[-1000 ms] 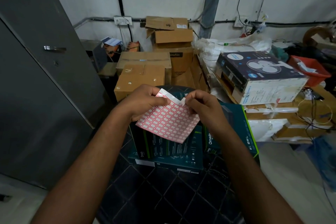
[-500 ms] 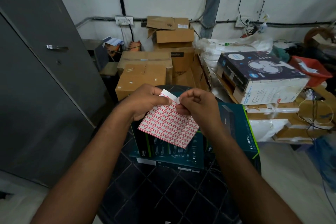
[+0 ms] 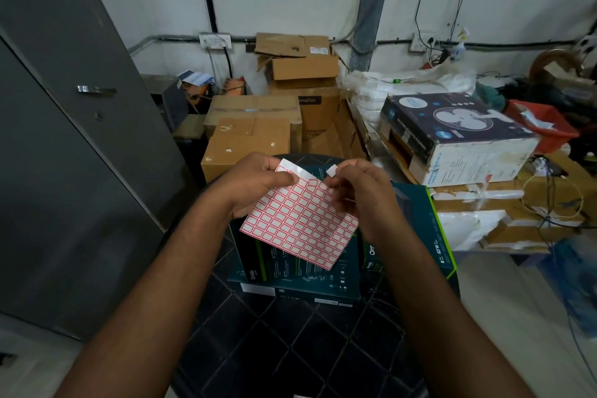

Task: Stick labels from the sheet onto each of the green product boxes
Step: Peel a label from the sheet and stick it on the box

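My left hand (image 3: pixel 255 186) grips the top left corner of a label sheet (image 3: pixel 300 223), a white sheet printed with a grid of red-bordered labels. My right hand (image 3: pixel 361 200) pinches a single small label (image 3: pixel 331 169) between thumb and fingertip, lifted clear of the sheet's top edge. Under the sheet stand dark green product boxes: one upright on the left (image 3: pixel 258 255), one on the right (image 3: pixel 429 229) with a bright green edge, and a flat one (image 3: pixel 297 287) beneath them. They rest on a black plastic stool (image 3: pixel 290 342).
A grey metal cabinet (image 3: pixel 64 139) fills the left side. Brown cartons (image 3: pixel 252 136) are stacked behind the stool. A fan box (image 3: pixel 452 136) lies on packages at the right, with a red tray (image 3: pixel 539 126) and loose cables beyond.
My right hand has peeled one label off the sheet's top edge and drawn it up and to the right. The left hand keeps the sheet in place.
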